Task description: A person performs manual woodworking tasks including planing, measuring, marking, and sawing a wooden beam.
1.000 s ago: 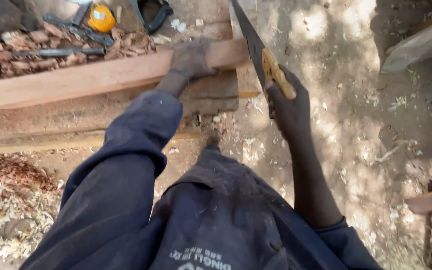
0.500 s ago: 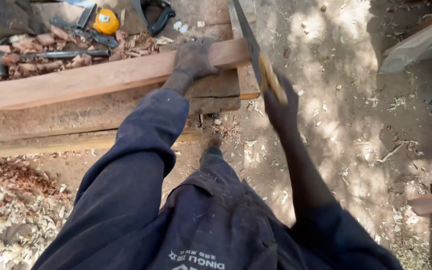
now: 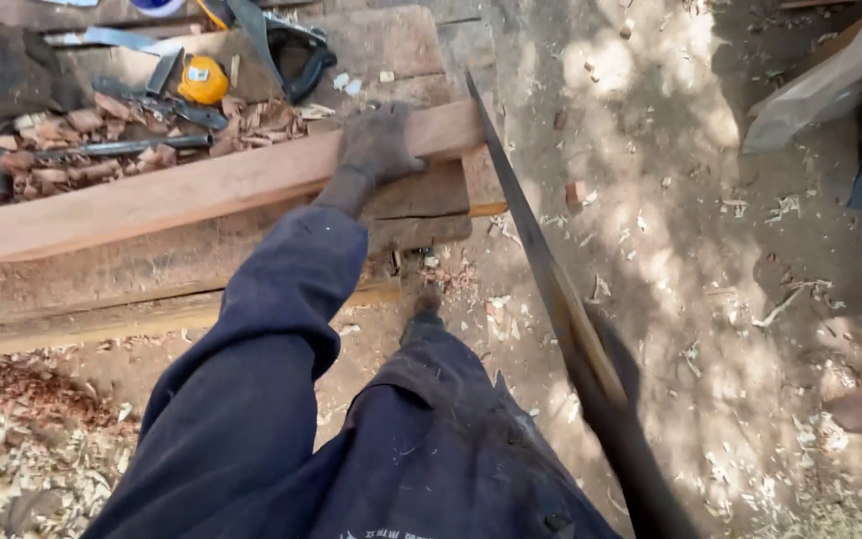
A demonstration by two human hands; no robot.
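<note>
My left hand (image 3: 376, 145), in a dark glove, presses flat on a long reddish wooden plank (image 3: 152, 200) that lies across a low workbench (image 3: 102, 269). A handsaw (image 3: 521, 210) runs from the plank's right end back toward me, its blade against the end of the wood. My right hand (image 3: 606, 384) is a dark motion blur gripping the saw's wooden handle, pulled back low beside my right leg. My blue sleeve and trousers fill the lower middle of the view.
Behind the plank lie a yellow tape measure (image 3: 202, 80), a claw hammer (image 3: 72, 150), a black-handled saw (image 3: 291, 50) and wood chips. Shavings (image 3: 12, 439) cover the ground at the lower left. Timber pieces (image 3: 830, 80) lie at the right on bare dirt.
My right hand has drawn the saw back toward me, from up beside the plank's end down to my right leg. My left hand stays on the plank.
</note>
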